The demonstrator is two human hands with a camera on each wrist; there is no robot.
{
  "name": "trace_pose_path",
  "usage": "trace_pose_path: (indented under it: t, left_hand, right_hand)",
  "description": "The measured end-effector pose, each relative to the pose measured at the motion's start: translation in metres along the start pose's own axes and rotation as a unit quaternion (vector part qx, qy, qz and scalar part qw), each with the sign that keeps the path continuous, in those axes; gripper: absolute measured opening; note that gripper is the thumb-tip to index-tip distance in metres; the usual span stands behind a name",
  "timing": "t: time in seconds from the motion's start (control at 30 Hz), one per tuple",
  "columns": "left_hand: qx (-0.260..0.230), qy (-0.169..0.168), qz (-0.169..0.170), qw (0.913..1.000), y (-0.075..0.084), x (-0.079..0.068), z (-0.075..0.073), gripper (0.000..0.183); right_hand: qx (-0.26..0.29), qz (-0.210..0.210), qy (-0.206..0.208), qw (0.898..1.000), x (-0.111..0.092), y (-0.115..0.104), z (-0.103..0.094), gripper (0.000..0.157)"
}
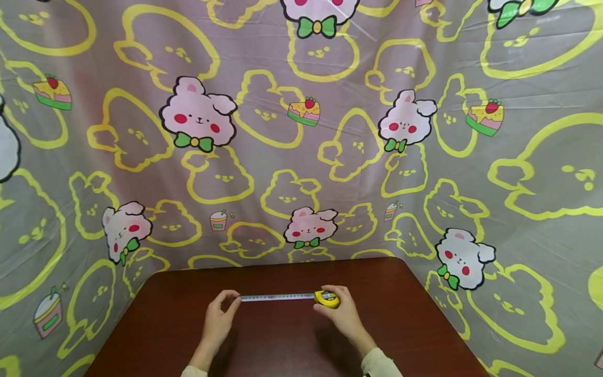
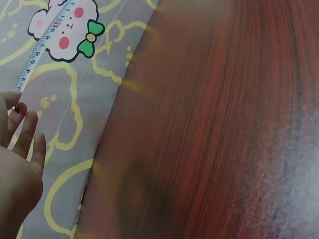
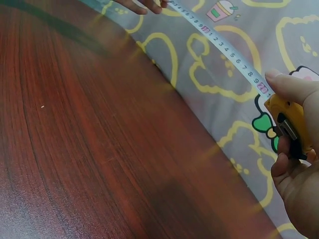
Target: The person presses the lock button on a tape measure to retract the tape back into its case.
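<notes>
A yellow tape measure (image 1: 327,299) is gripped in my right hand (image 1: 345,314), its case between thumb and fingers. From it a white blade (image 1: 278,297) runs straight across to the left, drawn out a little past the 20 mark in the right wrist view. My left hand (image 1: 219,318) pinches the blade's free end between thumb and fingertips. In the left wrist view, the blade (image 2: 37,52) slants up and away from the left hand (image 2: 20,149). The right wrist view shows the case (image 3: 289,122) under the right thumb, with a metal clip on its side.
Both hands are held over a dark red-brown wooden table (image 1: 282,340). A grey curtain (image 1: 264,157) with cartoon rabbits and yellow outlines hangs behind the table and along both sides. Shadows of the hands fall on the tabletop.
</notes>
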State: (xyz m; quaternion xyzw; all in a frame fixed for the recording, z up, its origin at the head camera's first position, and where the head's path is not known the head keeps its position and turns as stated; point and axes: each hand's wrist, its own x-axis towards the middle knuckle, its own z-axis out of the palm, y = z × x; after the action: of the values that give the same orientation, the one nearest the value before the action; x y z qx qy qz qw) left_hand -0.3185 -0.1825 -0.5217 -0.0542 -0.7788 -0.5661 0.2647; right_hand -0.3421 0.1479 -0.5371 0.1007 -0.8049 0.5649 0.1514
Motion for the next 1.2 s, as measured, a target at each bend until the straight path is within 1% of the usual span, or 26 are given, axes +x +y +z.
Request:
trace_pose_path:
  t: [0.07,0.13,0.2,0.27,0.33,0.43,0.53,0.77,1.1,1.2]
  left_hand:
    - [-0.004,0.0,-0.002,1.0,0.006,-0.002,0.001,0.007]
    - [-0.001,-0.001,-0.003,1.0,0.006,-0.002,0.003,0.007]
    - [-0.004,-0.001,-0.005,1.0,-0.002,-0.001,0.006,0.007]
    - [-0.007,-0.003,-0.008,0.9999,-0.013,0.0,0.008,0.007]
    - [-0.013,-0.007,-0.003,0.9999,-0.024,0.002,0.01,0.007]
    - [-0.02,-0.011,-0.003,0.9997,-0.03,0.002,0.012,0.007]
    - [-0.02,-0.013,-0.002,0.9997,-0.029,0.002,0.014,0.007]
    - [-0.046,-0.011,0.012,0.9988,-0.027,0.0,0.019,0.008]
    - [-0.035,-0.005,-0.009,0.9993,-0.02,0.0,0.03,0.01]
    - [-0.031,0.0,-0.01,0.9995,-0.02,-0.001,0.032,0.01]
  right_hand:
    - [-0.001,0.001,-0.002,1.0,0.0,0.001,0.001,0.05]
    - [-0.002,0.005,-0.005,1.0,0.001,0.001,0.002,0.051]
    - [-0.002,0.009,-0.009,1.0,0.001,0.001,0.002,0.051]
    - [-0.002,0.013,-0.012,1.0,0.002,0.0,0.003,0.051]
    - [-0.004,0.017,-0.017,1.0,0.002,0.0,0.003,0.051]
    - [-0.005,0.022,-0.021,1.0,0.003,0.0,0.004,0.051]
    - [-0.005,0.019,-0.026,0.999,0.004,0.0,0.005,0.05]
    - [-0.001,0.019,-0.032,0.999,0.004,-0.003,0.009,0.05]
    - [0.0,0.018,-0.039,0.999,0.002,-0.008,0.017,0.051]
    - [0.004,0.011,-0.036,0.999,0.001,-0.01,0.019,0.051]
